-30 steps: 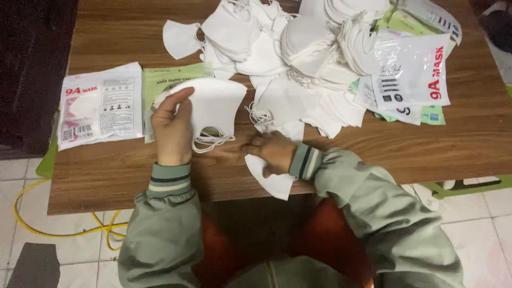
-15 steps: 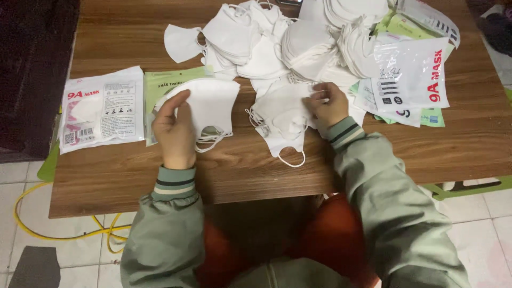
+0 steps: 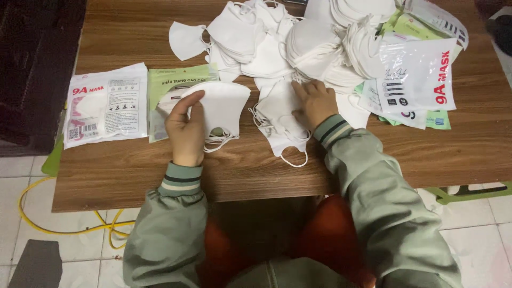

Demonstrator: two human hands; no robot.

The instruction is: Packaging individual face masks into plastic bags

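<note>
Wooden table (image 3: 133,176): left hand (image 3: 186,130) gripping sideways mask stack (image 3: 224,106), right hand (image 3: 314,102) flat, released, on loose mask (image 3: 280,120).

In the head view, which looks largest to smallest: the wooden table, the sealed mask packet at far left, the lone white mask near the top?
1. Wooden table
2. Sealed mask packet
3. Lone white mask

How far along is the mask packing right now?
Done: one sealed pack lies at the table's left end. In hand: the left hand holds a small stack of masks over a green pouch; the right hand rests on loose masks. Left: a large pile and empty bags.
</note>
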